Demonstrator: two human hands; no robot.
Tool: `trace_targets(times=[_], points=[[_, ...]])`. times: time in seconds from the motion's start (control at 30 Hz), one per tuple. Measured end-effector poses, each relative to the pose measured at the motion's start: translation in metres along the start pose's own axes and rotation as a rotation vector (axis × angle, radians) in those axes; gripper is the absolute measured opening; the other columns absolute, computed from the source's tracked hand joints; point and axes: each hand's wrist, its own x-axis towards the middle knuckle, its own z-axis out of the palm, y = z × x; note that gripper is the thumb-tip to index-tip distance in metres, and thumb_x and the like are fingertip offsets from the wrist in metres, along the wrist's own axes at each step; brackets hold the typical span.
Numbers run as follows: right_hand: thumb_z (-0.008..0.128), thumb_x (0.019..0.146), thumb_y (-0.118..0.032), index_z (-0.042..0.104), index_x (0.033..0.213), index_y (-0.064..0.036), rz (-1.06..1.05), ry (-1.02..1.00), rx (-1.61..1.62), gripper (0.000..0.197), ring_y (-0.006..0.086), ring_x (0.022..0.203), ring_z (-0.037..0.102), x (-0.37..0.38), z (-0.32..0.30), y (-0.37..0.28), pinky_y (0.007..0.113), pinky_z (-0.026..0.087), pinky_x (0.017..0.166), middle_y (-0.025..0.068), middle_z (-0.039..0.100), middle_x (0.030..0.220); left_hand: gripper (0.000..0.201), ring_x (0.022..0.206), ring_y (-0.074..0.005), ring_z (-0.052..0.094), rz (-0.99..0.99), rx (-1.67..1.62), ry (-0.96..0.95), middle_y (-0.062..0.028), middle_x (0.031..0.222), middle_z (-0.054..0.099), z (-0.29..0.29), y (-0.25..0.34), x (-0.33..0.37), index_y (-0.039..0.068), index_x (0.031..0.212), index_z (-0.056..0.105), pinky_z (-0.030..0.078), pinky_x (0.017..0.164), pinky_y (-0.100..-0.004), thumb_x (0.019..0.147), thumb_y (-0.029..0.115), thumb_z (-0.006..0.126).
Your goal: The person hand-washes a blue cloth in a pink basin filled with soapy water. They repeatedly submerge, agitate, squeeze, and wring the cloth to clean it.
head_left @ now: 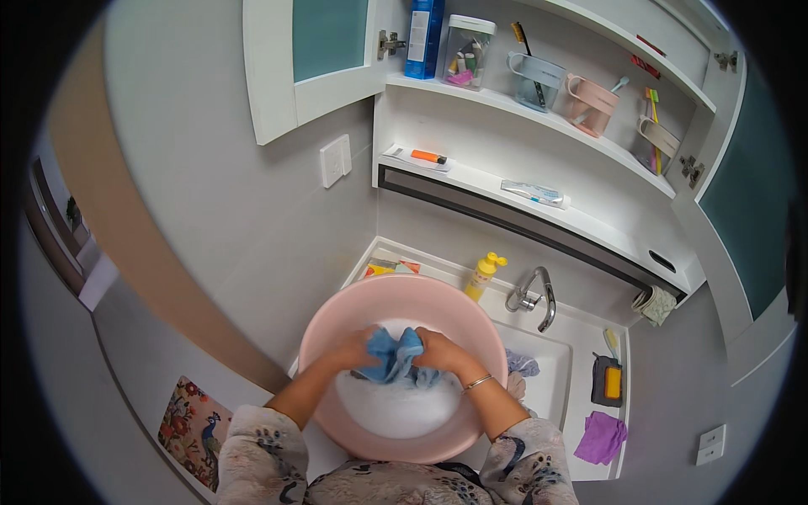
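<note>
A round pink basin (337, 316) sits on the white sink, holding white sudsy water. Both hands meet over its middle. My left hand (353, 349) and my right hand (442, 352) each grip one side of a wet blue cloth (394, 353), bunched up between them above the foam. A thin bracelet circles my right wrist. Part of the cloth trails down into the suds.
A chrome tap (539, 299) and a yellow pump bottle (482, 275) stand behind the basin. More laundry lies in the sink (547, 379) to the right, with a purple cloth (600, 438) and a soap dish on the counter. Open cabinet shelves above hold cups and toothbrushes.
</note>
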Motion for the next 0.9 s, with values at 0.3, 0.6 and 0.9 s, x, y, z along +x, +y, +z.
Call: trace_targets(times=[0.3, 0.6, 0.9], points=[[0.073, 0.063, -0.008, 0.047, 0.121, -0.0097, 0.007, 0.258, 0.305, 0.064, 0.0225, 0.091, 0.058, -0.006, 0.022, 0.025, 0.033, 0.045, 0.082, 0.0131, 0.059, 0.105, 0.033, 0.082, -0.0239, 0.06, 0.001, -0.474, 0.202, -0.0154, 0.089, 0.061, 0.027, 0.053, 0.019, 0.002, 0.097, 0.059, 0.045, 0.075, -0.032, 0.068, 0.014, 0.068], [0.066, 0.068, -0.012, 0.061, 0.104, -0.005, 0.213, 0.105, 0.668, 0.037, 0.0129, 0.088, 0.056, 0.004, 0.015, 0.042, 0.026, 0.043, 0.08, 0.0051, 0.063, 0.093, 0.037, 0.086, -0.0214, 0.06, -0.076, -0.565, 0.287, -0.0128, 0.093, 0.062, 0.002, 0.039, 0.008, -0.001, 0.1, 0.059, 0.045, 0.077, -0.0312, 0.065, 0.006, 0.067], [0.061, 0.069, -0.01, 0.06, 0.092, -0.001, -0.072, 0.28, 0.438, 0.025, 0.0107, 0.07, 0.055, -0.032, -0.084, -0.067, 0.025, 0.045, 0.065, 0.0044, 0.06, 0.078, 0.036, 0.084, -0.0142, 0.058, 0.09, -0.642, 0.306, -0.0089, 0.09, 0.062, -0.07, 0.097, -0.006, 0.0, 0.104, 0.059, 0.046, 0.076, -0.0268, 0.068, 0.003, 0.066]])
